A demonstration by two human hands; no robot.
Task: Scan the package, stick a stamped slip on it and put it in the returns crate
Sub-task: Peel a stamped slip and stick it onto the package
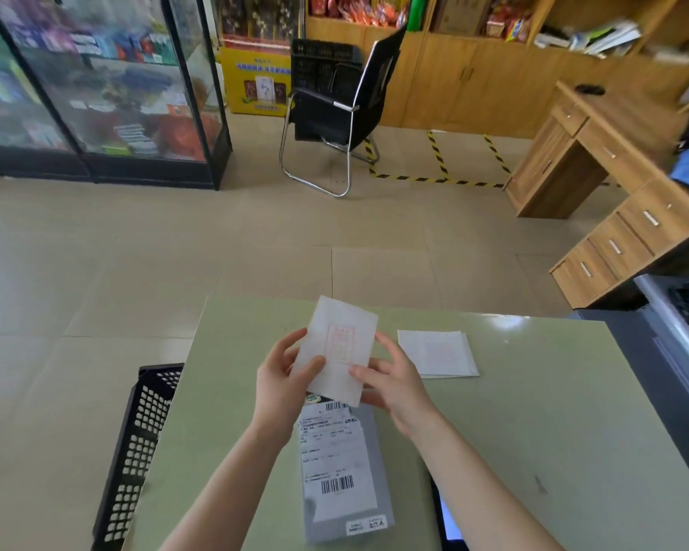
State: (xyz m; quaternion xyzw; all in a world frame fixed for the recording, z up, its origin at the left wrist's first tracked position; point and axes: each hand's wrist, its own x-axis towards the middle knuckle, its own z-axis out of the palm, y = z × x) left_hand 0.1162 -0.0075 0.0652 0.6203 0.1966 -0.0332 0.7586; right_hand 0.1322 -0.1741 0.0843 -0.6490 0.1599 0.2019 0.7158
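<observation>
A white slip (339, 344) with a faint red stamp is held up above the green table (533, 411). My left hand (281, 375) pinches its left edge, thumb on the front. My right hand (394, 385) grips its lower right edge with thumb and fingers. Below the slip a grey package (376, 471) lies flat on the table, its white shipping label with barcodes facing up. A small stack of further white slips (438, 353) rests to the right. The black perforated crate (136, 451) stands on the floor against the table's left side.
A dark device with a lit screen (446, 518) lies at the table's near edge, right of my right forearm. Beyond the table are tiled floor, a black chair (335, 109) carrying another black crate, glass cabinets at left and a wooden desk (613, 173) at right.
</observation>
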